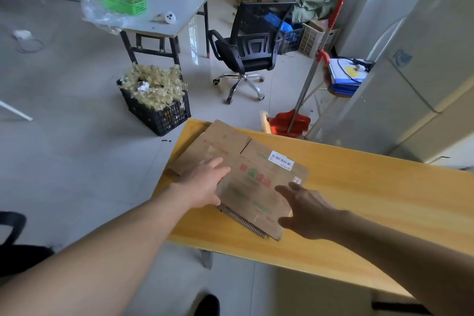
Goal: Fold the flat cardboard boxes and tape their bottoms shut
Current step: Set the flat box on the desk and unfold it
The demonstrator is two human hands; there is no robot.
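Observation:
A flat brown cardboard box [252, 182] with red and green print and a white barcode label lies on top of a small stack at the left end of the yellow wooden table [359, 187]. My left hand [205, 182] rests flat on the box's left edge, fingers straight. My right hand [305, 210] hovers with spread, relaxed fingers at the box's near right corner; whether it touches the cardboard is unclear. No tape is in view.
Beyond the table stand a black crate [159, 113] heaped with pale dried plants, a black office chair [248, 51], a red dustpan and broom [289, 123], and a white side table [177, 5] carrying a green basket. A white fridge [415, 72] stands at the right.

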